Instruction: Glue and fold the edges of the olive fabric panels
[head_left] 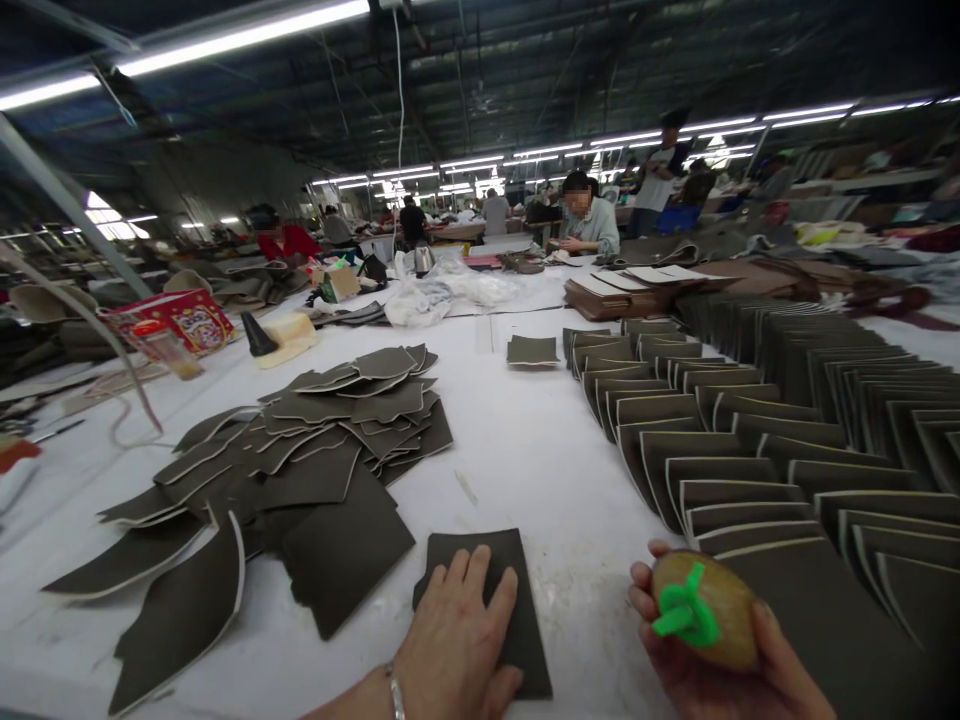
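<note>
My left hand [459, 630] lies with fingers spread on a dark olive panel [529, 610], flat on the white table, and presses its middle. To the right, my right hand [776, 655] is wrapped round a rounded yellow-brown object with a bright green piece [739, 615] on its face. I cannot make out its exact kind. That object is held above the table, apart from the panel. Left of my left hand is a loose heap of similar dark panels [315, 470] with pale edges. Overlapping rows of panels [694, 440] stand fanned on the right.
A small panel stack [532, 351] sits farther up the table [510, 430]. Behind are clear plastic bags [442, 290], brown sheets [615, 295], a red patterned box [187, 320] and a jar with a red lid [169, 350]. Several people work in the background, one seated person [600, 225] opposite.
</note>
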